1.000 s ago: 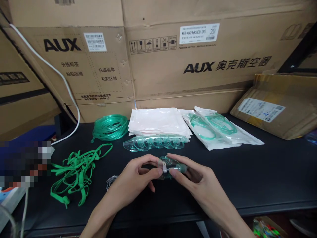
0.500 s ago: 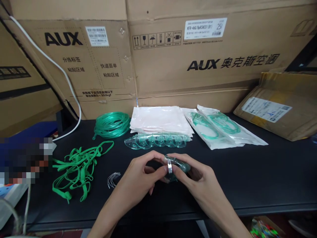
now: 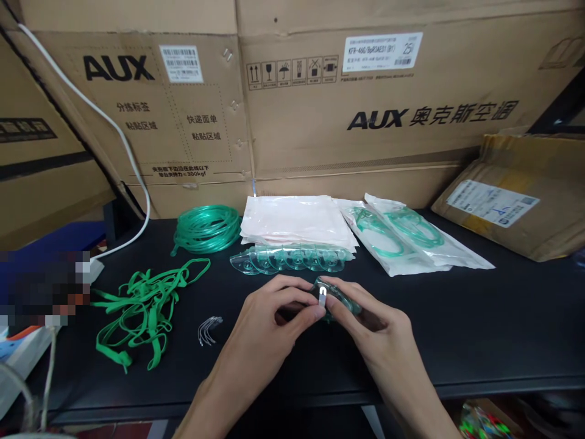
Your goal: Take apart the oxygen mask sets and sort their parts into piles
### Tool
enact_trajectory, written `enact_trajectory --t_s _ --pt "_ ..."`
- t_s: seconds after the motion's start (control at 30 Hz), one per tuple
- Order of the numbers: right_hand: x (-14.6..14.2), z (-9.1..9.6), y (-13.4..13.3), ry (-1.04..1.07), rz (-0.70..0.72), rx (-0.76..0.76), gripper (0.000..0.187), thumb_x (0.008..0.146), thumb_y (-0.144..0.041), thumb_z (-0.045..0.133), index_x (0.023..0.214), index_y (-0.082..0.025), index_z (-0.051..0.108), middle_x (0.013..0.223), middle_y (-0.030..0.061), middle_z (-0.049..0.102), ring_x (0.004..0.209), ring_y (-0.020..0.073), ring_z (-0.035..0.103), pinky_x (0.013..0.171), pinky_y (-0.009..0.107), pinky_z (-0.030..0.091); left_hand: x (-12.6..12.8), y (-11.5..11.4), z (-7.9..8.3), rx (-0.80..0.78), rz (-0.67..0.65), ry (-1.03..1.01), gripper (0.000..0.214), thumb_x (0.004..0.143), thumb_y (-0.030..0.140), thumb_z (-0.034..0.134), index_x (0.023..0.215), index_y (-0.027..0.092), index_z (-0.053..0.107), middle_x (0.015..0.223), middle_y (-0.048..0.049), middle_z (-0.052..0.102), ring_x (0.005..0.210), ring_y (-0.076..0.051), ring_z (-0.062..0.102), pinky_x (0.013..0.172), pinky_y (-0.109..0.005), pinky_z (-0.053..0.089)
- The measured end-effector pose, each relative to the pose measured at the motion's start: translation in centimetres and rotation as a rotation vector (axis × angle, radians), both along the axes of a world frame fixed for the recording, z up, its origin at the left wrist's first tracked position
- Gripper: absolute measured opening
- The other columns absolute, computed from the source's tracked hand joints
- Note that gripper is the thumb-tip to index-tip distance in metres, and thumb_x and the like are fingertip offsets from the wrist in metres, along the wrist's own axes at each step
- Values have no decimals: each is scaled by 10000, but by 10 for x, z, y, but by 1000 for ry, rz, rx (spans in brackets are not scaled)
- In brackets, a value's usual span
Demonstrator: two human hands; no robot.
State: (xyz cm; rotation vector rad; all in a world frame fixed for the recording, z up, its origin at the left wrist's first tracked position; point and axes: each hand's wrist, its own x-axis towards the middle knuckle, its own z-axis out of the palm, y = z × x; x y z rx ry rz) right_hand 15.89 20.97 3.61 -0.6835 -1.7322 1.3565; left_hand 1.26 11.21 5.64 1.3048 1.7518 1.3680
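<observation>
A clear green oxygen mask (image 3: 351, 303) is held between my two hands above the black table, its body mostly covered by fingers. On its near side stands a short, shiny metal nose strip (image 3: 322, 297). My left hand (image 3: 267, 329) pinches at the strip from the left, thumb and fingers closed. Round the mask's right side wraps my right hand (image 3: 381, 323), its thumb beside the strip. Just behind, several similar masks (image 3: 292, 259) lie nested in a row. Several thin silvery strips (image 3: 209, 330) lie left of my left forearm.
Green elastic straps (image 3: 150, 308) lie tangled at the left, with coiled green tubing (image 3: 208, 228) behind them. White pouches (image 3: 292, 216) are stacked at the back centre. Packed tubing bags (image 3: 411, 235) and a cardboard parcel (image 3: 507, 195) sit at the right. A large carton (image 3: 301, 134) walls off the back.
Both hands have shifted slightly right with the mask. The mask has turned a little, and the metal strip now leans differently between my thumbs.
</observation>
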Motion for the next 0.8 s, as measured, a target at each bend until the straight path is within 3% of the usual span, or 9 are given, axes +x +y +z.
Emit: enact_trajectory --t_s 0.1,0.53,0.8 --pt "0 -1 0 -24 9 -15 260 881 -329 764 1137 -299 801 1155 20 771 1095 207 697 923 251 556 1 0 3 9 28 92 138 932 295 687 892 290 820 1177 6 678 834 -124 668 608 -202 485" --pt "5 7 3 -146 123 54 298 925 -382 709 1192 -272 785 1186 57 757 1105 253 694 934 320 563 -5 -3 5 24 12 171 179 957 346 662 867 267 795 1196 -11 623 749 -117 616 608 -233 476" --pt "-1 4 -2 -134 34 35 330 910 -388 700 1193 -241 785 1158 77 769 1027 263 711 851 329 576 -9 -3 6 53 -33 227 90 935 320 710 898 286 785 1213 6 601 769 -104 604 636 -231 475"
